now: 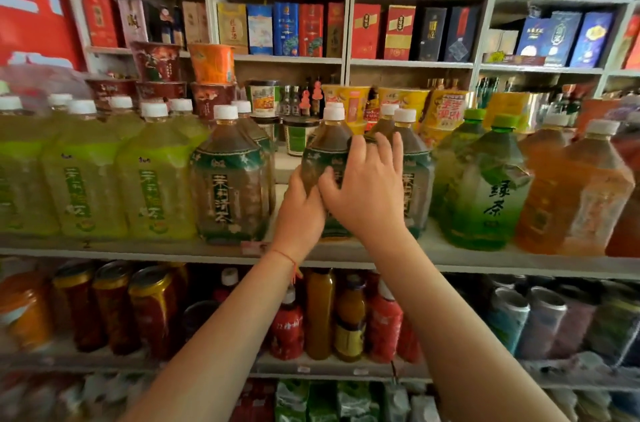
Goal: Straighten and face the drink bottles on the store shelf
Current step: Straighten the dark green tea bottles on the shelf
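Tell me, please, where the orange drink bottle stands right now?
In the head view, the orange bottle stands at the shelf's far right, beside the green tea bottle.

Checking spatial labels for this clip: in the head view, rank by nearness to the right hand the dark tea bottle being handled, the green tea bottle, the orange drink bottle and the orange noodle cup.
1. Dark tea bottle, under the right hand.
2. Green tea bottle, just right.
3. Orange drink bottle, further right.
4. Orange noodle cup, upper left, behind; its order with 3 is close.

Held tea bottle (323,158) label hidden behind both hands; bottom-shelf packets (346,401) blurred, cropped.
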`<state>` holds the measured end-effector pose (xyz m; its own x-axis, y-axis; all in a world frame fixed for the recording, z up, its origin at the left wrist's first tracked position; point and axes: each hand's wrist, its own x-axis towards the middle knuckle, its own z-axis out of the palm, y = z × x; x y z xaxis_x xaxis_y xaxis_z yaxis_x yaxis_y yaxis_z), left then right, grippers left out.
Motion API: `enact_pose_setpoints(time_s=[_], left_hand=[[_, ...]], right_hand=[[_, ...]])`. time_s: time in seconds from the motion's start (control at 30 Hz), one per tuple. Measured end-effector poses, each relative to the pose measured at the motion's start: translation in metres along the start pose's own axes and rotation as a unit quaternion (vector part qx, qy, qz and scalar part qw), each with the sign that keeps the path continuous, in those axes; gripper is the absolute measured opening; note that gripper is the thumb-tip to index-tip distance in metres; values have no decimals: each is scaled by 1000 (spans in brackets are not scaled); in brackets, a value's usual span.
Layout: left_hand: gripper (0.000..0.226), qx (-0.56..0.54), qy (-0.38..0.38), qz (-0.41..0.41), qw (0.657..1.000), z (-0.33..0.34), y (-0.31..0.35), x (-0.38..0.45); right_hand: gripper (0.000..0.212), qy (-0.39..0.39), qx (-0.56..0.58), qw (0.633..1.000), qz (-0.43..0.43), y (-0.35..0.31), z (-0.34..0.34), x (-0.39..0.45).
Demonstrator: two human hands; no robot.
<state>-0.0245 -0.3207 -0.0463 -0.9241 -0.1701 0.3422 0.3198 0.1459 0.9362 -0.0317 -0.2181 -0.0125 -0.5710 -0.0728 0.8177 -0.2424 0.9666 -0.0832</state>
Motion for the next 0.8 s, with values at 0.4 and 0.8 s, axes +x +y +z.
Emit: enact_pose_setpoints(time_s=[0.4,0.8], left_hand=[[48,-36,132,-21,990,-3,10,2],[71,-150,71,-102,981,-5,18,15]], right_hand=[[85,-87,118,988,-38,-7,23,-40],[71,-99,526,788,304,-27,28,-10]])
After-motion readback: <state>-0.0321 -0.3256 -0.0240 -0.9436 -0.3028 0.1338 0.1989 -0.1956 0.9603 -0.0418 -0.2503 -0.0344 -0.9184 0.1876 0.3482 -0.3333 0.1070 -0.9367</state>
